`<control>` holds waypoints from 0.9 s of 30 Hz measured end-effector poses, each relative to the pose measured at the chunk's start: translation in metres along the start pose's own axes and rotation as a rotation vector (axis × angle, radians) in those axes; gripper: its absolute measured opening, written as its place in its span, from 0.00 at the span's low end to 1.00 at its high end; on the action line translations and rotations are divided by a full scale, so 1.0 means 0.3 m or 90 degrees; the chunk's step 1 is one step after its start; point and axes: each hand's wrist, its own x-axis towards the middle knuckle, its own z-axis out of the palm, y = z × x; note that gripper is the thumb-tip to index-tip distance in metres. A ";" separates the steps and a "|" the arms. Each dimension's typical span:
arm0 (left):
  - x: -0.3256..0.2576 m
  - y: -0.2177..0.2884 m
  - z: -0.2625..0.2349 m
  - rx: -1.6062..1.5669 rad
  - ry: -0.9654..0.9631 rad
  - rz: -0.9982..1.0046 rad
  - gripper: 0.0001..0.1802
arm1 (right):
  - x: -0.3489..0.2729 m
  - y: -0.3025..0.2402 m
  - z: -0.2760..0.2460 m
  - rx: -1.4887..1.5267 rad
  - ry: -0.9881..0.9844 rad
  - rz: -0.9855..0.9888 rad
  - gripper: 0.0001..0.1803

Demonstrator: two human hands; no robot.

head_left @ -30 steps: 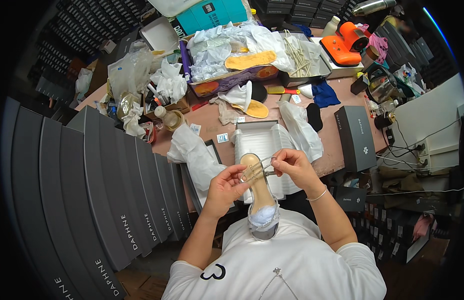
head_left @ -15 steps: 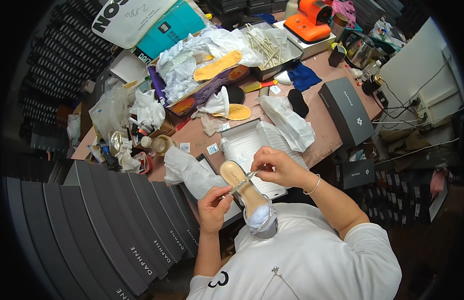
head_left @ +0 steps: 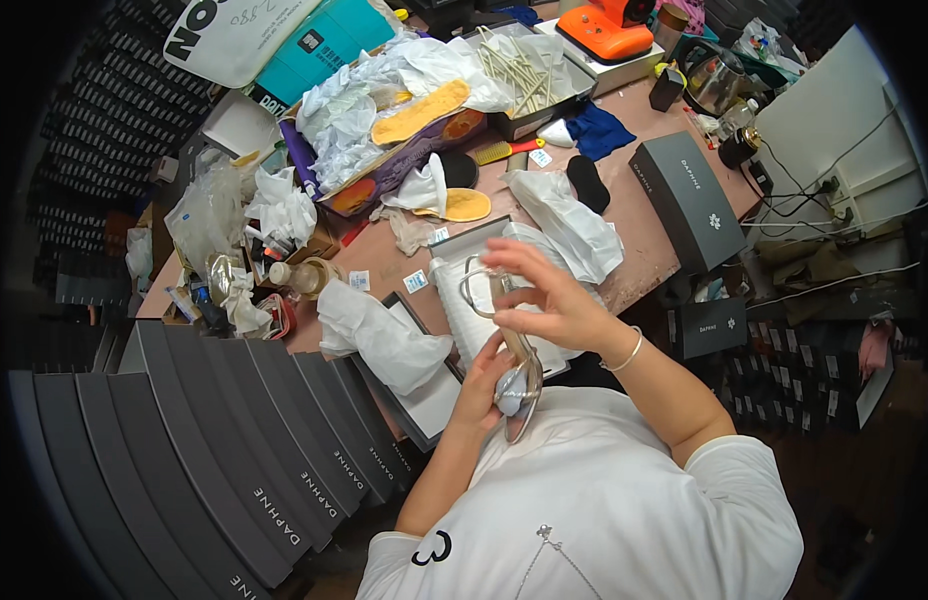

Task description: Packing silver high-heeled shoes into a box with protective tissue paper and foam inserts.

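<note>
Left hand (head_left: 481, 378) cups the toe end of a clear-strapped sandal (head_left: 512, 352), fingers curled under it. Right hand (head_left: 546, 296) grips the sandal's upper part, fingers loosely spread, thumb and forefinger pinching near the strap loop. Sandal is held in the air over the near edge of the table (head_left: 644, 240), above an open white shoebox (head_left: 484, 300). White tissue paper (head_left: 382, 330) lies just left of the box. Grey box lid (head_left: 689, 200) sits at the table's right edge. Stacked dark boxes (head_left: 214, 450) crowd the left side, little free room there.
</note>
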 end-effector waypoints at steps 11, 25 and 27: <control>-0.101 0.171 -0.163 0.104 0.327 0.431 0.22 | -0.129 0.160 -0.056 0.141 -0.130 0.176 0.31; 0.004 0.017 0.030 0.282 0.044 -0.069 0.17 | 0.114 0.461 -0.553 -0.426 0.153 0.103 0.13; 0.020 -0.017 -0.030 0.396 0.046 -0.009 0.10 | 0.179 0.581 -0.716 -0.559 0.268 0.143 0.19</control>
